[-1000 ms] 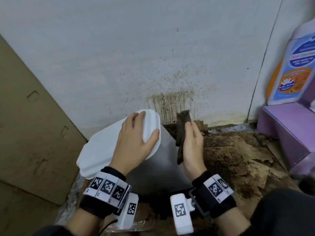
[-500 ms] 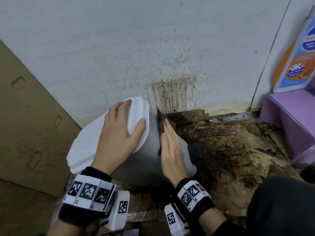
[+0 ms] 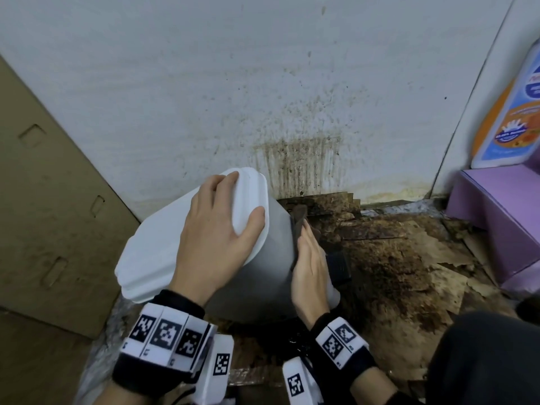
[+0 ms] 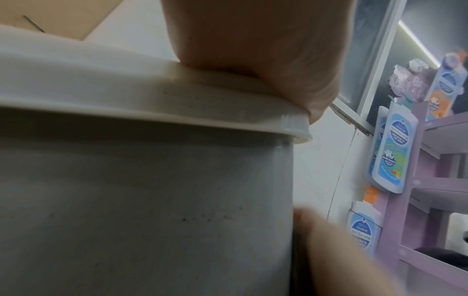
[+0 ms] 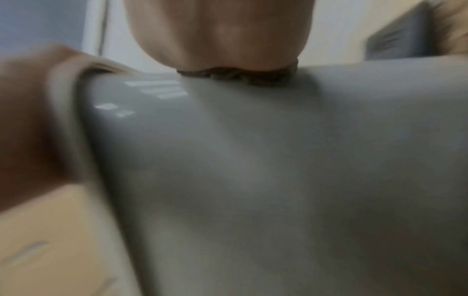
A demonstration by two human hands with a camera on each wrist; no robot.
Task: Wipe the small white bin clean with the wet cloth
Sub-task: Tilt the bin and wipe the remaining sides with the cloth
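Observation:
The small white bin [image 3: 263,258] leans tilted on the floor by the wall, its white lid [image 3: 163,244] closed. My left hand [image 3: 216,229] lies on the lid, fingers over its far rim and thumb hooked round the near right edge. My right hand [image 3: 309,267] is flat, fingers straight, pressing the dark brown wet cloth [image 3: 298,223] against the bin's right side wall. The left wrist view shows the lid rim [image 4: 177,104] under my left hand [image 4: 253,50] and dark specks on the bin wall [image 4: 197,218]. Under my right hand's palm [image 5: 222,34], only the cloth's edge [image 5: 240,77] shows.
A brown cardboard sheet [image 3: 43,214] leans at the left. The white wall [image 3: 298,162] behind the bin is streaked with brown grime. Torn, stained cardboard [image 3: 394,258] covers the floor. A purple shelf [image 3: 502,217] with soap bottles [image 3: 508,118] stands right. My dark-clothed knee [image 3: 482,361] is lower right.
My right hand, which held the cloth upright beside the bin, has laid it flat against the bin's right side and slid along it. The left hand stays on the lid.

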